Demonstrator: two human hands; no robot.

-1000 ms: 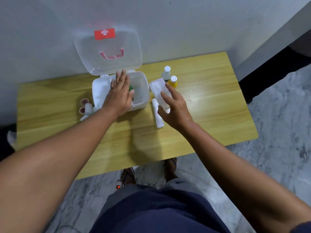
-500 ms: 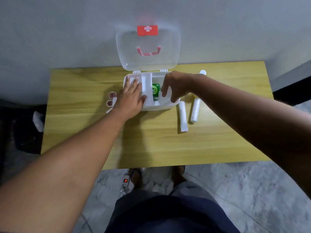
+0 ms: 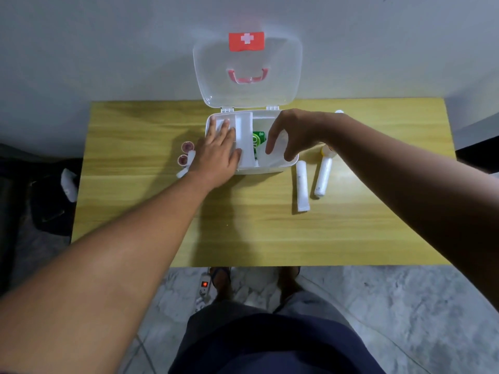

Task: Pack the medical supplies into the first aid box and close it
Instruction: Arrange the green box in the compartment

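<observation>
The white first aid box (image 3: 266, 170) stands open at the table's back edge, its clear lid (image 3: 216, 71) leaning on the wall. A green packet (image 3: 259, 139) and a white packet (image 3: 274, 155) lie inside. My left hand (image 3: 218, 152) rests flat on the box's left side, holding nothing. Over the right compartment my right hand (image 3: 293, 132) hovers with spread fingers above the white packet. Two white wrapped rolls (image 3: 302, 184) (image 3: 324, 175) lie on the table right of the box. A yellow bottle (image 3: 325, 151) shows partly under my right forearm.
Two tape rolls with reddish cores (image 3: 187, 146) (image 3: 183, 159) and a small white tube (image 3: 186, 167) lie left of the box. The wooden table (image 3: 135, 184) stands against a grey wall. A power strip (image 3: 204, 287) and my feet are on the floor below.
My right hand carried the white packet from beside the box into its right compartment and now has its fingers spread above it. My left hand slid to the box's left side.
</observation>
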